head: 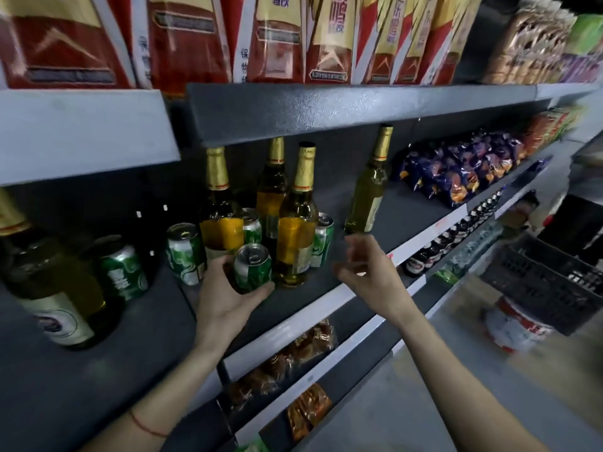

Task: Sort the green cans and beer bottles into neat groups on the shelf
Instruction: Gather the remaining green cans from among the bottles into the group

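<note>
Head view, left to right: a big beer bottle [55, 288] at lower left carries a white oval label, its writing unreadable. At centre, the left hand [228, 295] wraps its grip round a green can [253, 267] on the shelf [326, 288], hard against 3 gold-foiled bottles [295, 220]; a careless pull could topple them. Right of centre, the right hand [365, 265] hangs loosely curled, gripping nothing. Can lettering is blurred.
</note>
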`<act>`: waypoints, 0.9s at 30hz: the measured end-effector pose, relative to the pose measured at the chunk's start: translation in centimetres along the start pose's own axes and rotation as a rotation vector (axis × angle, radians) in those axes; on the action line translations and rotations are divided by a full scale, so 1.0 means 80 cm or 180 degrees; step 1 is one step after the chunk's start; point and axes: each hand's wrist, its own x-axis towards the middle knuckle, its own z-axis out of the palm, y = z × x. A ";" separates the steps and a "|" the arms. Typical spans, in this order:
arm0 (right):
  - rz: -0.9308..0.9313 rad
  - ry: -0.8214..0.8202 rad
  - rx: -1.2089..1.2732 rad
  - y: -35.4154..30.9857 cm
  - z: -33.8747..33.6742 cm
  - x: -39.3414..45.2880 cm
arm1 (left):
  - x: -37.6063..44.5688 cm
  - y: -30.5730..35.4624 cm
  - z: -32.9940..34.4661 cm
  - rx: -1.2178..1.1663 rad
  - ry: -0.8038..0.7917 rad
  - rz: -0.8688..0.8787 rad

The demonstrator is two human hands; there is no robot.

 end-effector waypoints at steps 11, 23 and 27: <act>-0.0133 -0.0901 0.0509 0.094 0.028 0.147 | -0.009 0.013 0.040 0.0647 0.0871 -0.0196; -0.0381 -0.1245 0.0764 0.122 0.046 0.178 | -0.074 0.085 0.015 0.0802 0.1687 -0.0324; -0.0574 -0.0869 0.0824 0.108 0.016 0.169 | -0.099 0.105 -0.004 0.0769 0.1871 -0.0395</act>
